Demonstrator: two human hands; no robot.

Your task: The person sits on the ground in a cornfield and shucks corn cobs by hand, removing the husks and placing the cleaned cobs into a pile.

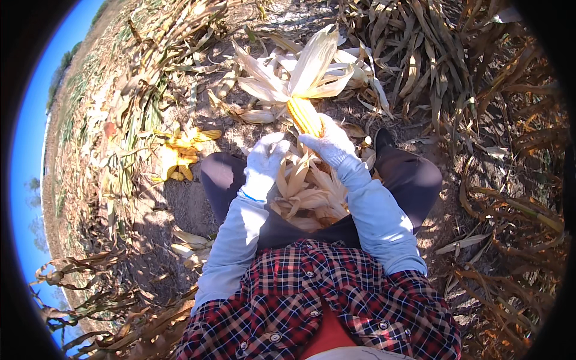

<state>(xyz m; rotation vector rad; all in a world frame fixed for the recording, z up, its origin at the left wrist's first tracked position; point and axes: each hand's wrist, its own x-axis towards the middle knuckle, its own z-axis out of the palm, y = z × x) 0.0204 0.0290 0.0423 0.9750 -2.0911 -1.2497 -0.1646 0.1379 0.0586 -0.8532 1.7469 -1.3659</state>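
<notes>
My right hand (330, 141), in a white knit glove, grips an ear of corn (303, 114) by its lower end. The yellow kernels are bare, and the pale husk (310, 72) is peeled back and fans out from the far end. My left hand (267, 157), also gloved in white, is just left of the ear with its fingers bent; nothing shows in it. Loose husks (310, 189) lie between my legs, below both hands.
A small pile of husked yellow ears (182, 153) lies on the soil to the left. Husks (360, 67) are heaped beyond the held ear. Dry corn stalks (427, 58) stand or lie at the upper right, with more along the right side and at lower left.
</notes>
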